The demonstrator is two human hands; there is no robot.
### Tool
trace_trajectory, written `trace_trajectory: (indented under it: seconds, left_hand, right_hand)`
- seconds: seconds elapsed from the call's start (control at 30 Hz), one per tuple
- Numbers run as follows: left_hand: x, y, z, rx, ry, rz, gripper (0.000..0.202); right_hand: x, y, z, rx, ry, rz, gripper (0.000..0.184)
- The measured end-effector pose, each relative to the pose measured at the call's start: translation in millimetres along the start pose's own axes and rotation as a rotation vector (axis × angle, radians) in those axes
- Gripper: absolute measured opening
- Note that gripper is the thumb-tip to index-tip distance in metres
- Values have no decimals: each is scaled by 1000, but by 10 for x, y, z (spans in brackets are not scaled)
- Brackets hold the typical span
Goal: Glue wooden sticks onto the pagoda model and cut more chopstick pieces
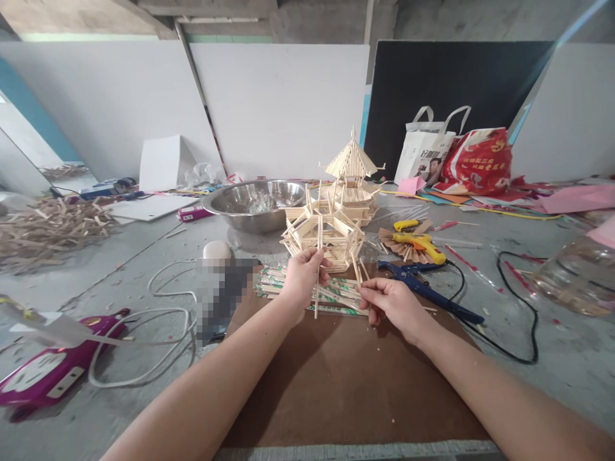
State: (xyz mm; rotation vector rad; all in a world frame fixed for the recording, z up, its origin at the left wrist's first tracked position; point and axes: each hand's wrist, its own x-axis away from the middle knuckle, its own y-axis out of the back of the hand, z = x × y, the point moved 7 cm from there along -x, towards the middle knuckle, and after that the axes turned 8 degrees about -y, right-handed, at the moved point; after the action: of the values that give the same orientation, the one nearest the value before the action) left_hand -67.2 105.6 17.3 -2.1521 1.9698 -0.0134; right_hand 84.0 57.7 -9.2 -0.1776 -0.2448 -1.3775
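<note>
My left hand [307, 275] pinches a pair of thin wooden sticks [316, 302] held upright in front of a many-sided stick model [327, 227]. Closed on a few more short sticks [357, 266], my right hand [387, 304] is at the same height, a little to the right. Beneath and behind both hands lie wrapped chopsticks [336, 296] in clear packets with green print, on a brown board [355, 390]. Behind the model stands a stick tower [352, 163] with a pointed roof. Whether my hands' sticks touch the model I cannot tell.
A steel bowl [259, 221] with clear wrappers stands behind left. On the right lie a yellow glue gun [423, 246], blue cutters [432, 291] and a clear jar [574, 275]. Purple power strips [52, 371] and a white cable [144, 342] are at left, near a pile of sticks [52, 230].
</note>
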Motion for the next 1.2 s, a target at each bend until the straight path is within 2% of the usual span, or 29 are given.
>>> trace_trajectory:
  seconds: [0.87, 1.0, 1.2]
  left_hand:
    - [-6, -5, -37, -15, -29, -11, 19]
    - [4, -1, -25, -7, -19, -14, 20]
    - [99, 64, -29, -73, -3, 13, 21]
  right_hand:
    - [8, 44, 26, 83, 57, -28, 25]
    - [11, 117, 93, 247, 127, -80, 25]
    - [46, 298, 296, 733, 343, -323, 21]
